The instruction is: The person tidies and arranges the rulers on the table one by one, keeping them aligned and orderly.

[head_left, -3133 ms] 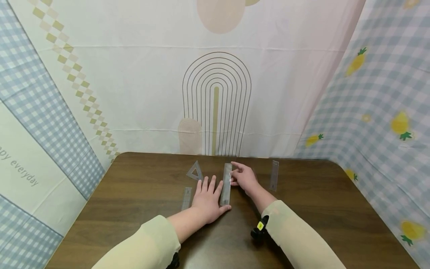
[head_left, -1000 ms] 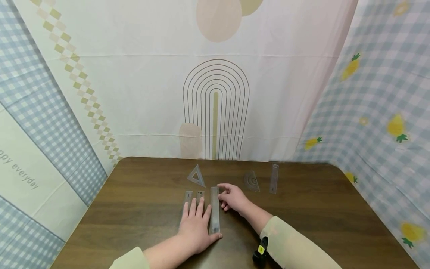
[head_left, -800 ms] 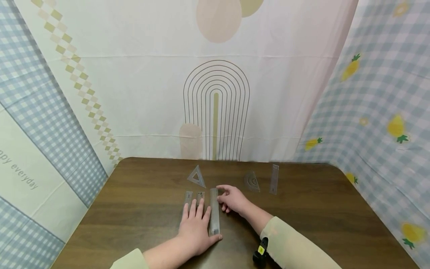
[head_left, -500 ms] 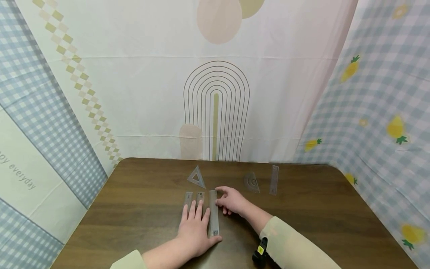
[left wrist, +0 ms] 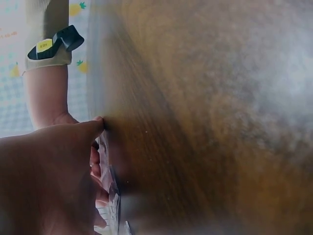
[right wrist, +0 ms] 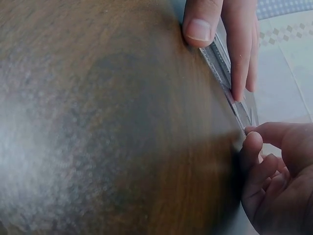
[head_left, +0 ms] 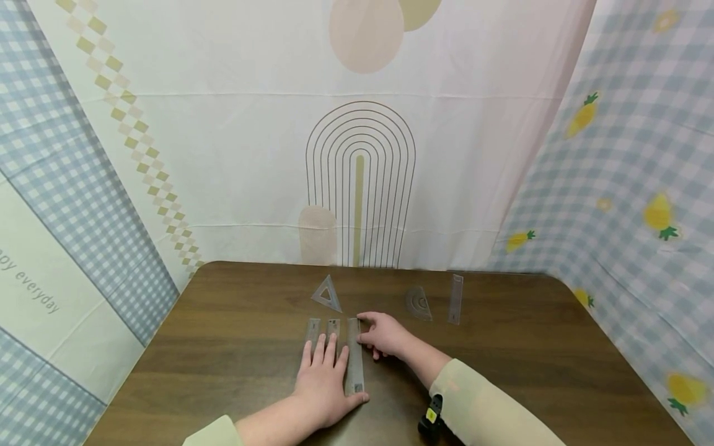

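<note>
"One big wood-look tabletop (head_left: 223, 365), left hand (head_left: 325, 384) flat on it, fingers splayed. Right hand (head_left: 386, 334)?"

"Index and thumb at the far end of the long ruler (head_left: 356, 362), others curled. Can't tell if that's a proper pinch. Left thumb's at the near end, guessing to keep it square. Left fingers lie over two short rulers (head_left: 313, 326), probably to stop sliding."

"Room?"

"Lots sideways. Far edge sits close behind the set square (head_left: 334, 297) and protractor (head_left: 419, 303)."
</note>
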`<state>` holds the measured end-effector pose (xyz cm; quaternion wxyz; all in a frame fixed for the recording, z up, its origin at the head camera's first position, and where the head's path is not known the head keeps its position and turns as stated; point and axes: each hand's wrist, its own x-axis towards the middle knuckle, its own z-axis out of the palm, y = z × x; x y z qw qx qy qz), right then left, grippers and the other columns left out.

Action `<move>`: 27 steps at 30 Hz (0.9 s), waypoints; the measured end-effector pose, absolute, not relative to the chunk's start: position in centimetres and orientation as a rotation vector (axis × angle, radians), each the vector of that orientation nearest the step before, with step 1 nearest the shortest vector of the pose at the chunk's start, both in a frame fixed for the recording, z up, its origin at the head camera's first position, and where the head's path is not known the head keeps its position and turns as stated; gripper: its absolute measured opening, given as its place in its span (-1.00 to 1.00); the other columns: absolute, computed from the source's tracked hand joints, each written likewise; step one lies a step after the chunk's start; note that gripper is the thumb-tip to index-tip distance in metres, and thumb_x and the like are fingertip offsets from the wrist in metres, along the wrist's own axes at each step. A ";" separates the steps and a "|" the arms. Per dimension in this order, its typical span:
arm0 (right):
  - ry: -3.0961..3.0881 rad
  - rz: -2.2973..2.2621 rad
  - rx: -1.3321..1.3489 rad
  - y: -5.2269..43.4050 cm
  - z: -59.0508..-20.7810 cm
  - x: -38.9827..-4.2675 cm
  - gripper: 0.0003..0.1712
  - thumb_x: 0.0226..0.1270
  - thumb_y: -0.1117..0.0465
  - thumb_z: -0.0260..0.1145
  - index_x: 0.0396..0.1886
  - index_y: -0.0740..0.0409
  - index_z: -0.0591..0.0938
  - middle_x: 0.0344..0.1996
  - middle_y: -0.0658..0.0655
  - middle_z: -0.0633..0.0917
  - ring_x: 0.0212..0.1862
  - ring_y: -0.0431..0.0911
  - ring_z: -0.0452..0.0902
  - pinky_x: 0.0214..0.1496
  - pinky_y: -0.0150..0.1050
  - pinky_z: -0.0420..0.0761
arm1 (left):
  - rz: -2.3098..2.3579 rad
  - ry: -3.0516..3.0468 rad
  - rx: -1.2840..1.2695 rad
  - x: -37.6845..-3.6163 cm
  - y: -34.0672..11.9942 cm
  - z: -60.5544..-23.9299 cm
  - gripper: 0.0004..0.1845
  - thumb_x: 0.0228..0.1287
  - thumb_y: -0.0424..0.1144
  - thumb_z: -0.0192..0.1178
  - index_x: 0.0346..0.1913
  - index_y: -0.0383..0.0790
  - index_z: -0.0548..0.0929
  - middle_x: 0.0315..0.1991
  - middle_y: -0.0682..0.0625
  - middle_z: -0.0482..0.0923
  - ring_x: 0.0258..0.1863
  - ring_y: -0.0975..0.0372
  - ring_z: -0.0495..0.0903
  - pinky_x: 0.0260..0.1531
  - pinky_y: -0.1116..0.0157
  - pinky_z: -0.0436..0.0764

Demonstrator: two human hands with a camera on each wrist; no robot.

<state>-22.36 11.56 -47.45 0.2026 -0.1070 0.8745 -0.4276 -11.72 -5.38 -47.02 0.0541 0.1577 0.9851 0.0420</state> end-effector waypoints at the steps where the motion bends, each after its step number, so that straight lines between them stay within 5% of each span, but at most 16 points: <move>1: 2.444 -1.183 -0.297 11.6 -47.5 -22.4 -0.33 0.33 0.21 0.36 0.42 0.13 0.41 -0.65 0.07 0.60 -0.76 -0.18 0.45 -0.75 -0.35 0.35 | 0.127 2.991 0.479 -11.7 -5.4 -47.0 0.07 0.11 0.57 0.01 0.48 -0.18 0.33 0.53 -0.27 0.05 0.52 -0.14 -0.03 0.43 -0.19 -0.11; 27: 2.506 -1.079 -0.264 11.2 -47.3 -21.6 -0.30 0.39 0.17 0.34 0.49 0.03 0.37 -0.75 0.11 0.60 -0.79 -0.15 0.47 -0.76 -0.34 0.41 | 0.112 2.990 0.482 -11.7 -5.3 -47.0 0.08 0.12 0.58 -0.02 0.49 -0.18 0.31 0.53 -0.26 0.06 0.53 -0.12 -0.02 0.43 -0.18 -0.12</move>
